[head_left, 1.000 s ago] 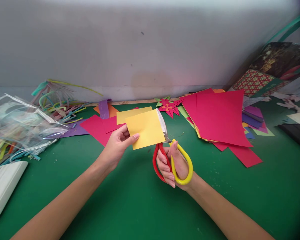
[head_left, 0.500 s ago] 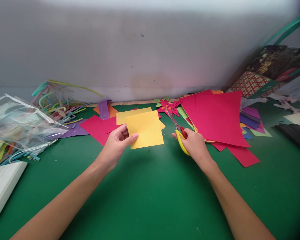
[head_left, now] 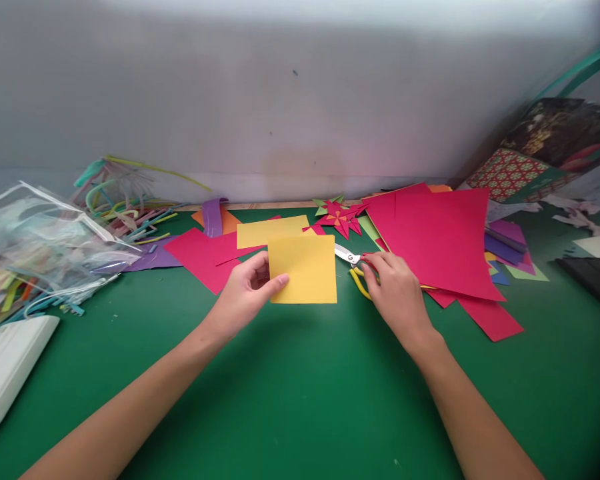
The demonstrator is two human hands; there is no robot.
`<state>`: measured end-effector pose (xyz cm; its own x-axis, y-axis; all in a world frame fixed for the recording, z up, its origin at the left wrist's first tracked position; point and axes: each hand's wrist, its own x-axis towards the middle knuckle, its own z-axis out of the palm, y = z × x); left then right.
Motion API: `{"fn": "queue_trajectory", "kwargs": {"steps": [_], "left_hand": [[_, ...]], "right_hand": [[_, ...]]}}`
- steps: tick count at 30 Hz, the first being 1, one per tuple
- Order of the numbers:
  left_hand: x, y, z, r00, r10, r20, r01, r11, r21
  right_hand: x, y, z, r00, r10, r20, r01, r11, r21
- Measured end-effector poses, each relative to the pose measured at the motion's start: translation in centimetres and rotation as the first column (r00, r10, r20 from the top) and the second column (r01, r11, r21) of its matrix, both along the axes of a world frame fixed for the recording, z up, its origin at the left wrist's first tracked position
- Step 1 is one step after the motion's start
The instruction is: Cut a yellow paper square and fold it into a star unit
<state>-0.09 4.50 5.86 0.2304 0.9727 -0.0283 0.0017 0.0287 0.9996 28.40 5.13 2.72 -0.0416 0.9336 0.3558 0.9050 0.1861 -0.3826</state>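
A square of yellow paper point(head_left: 305, 270) is pinched at its left edge by my left hand point(head_left: 247, 287), the thumb in front. My right hand point(head_left: 395, 293) is closed round the red and yellow handles of the scissors point(head_left: 347, 255). Their metal blades point left and reach the paper's right edge; whether they touch it I cannot tell. Behind the square, a yellow strip point(head_left: 273, 231) lies on the green table point(head_left: 300, 400). Past the scissors sits a red paper star point(head_left: 339, 217) with green points behind it.
Large red sheets point(head_left: 435, 237) lie at the right, with purple and blue scraps point(head_left: 505, 240) beyond. Red paper point(head_left: 197, 257), a clear plastic bag point(head_left: 50, 233), pipe cleaners point(head_left: 145, 213) and a white object point(head_left: 13, 367) are at the left. A patterned bag point(head_left: 515, 173) stands at the back right.
The yellow square has moved right and turned level in my left hand. The scissors have swung from pointing away to pointing left, nearer the paper.
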Motion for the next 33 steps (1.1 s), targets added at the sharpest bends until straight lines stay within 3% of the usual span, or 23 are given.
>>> {"fn": "queue_trajectory", "kwargs": {"steps": [2,3,5,7,9,19,33], "left_hand": [[0.2,-0.1,-0.3,1.0,-0.015,0.0,0.015,1.0,-0.002],[0.3,-0.2,-0.5,1.0,-0.023,0.004,0.023,1.0,-0.006],[0.6,-0.4,-0.8,0.999,-0.05,0.012,0.05,0.999,-0.021],[1.0,-0.7,-1.0,0.996,-0.089,0.018,0.089,0.995,-0.042],[1.3,-1.0,-1.1,0.992,-0.124,0.02,0.125,0.991,-0.057],[1.9,-1.4,-1.3,0.987,-0.16,0.003,0.159,0.983,-0.087],[1.8,-1.3,-1.6,0.99,-0.14,-0.024,0.138,0.989,-0.051]], "right_hand": [[-0.8,-0.5,0.7,0.966,0.059,-0.252,-0.058,0.998,0.011],[-1.2,-0.8,1.0,0.895,0.1,-0.435,-0.122,0.992,-0.023],[-2.2,-1.5,1.5,0.656,0.116,-0.746,-0.264,0.961,-0.083],[-3.2,-2.1,1.8,0.49,0.089,-0.867,-0.331,0.939,-0.091],[-3.7,-2.4,1.7,0.438,0.058,-0.897,-0.358,0.927,-0.115],[-3.5,-2.0,1.0,0.435,-0.002,-0.9,-0.322,0.934,-0.157],[-3.6,-2.0,1.1,0.437,0.023,-0.899,-0.353,0.924,-0.148]]}}
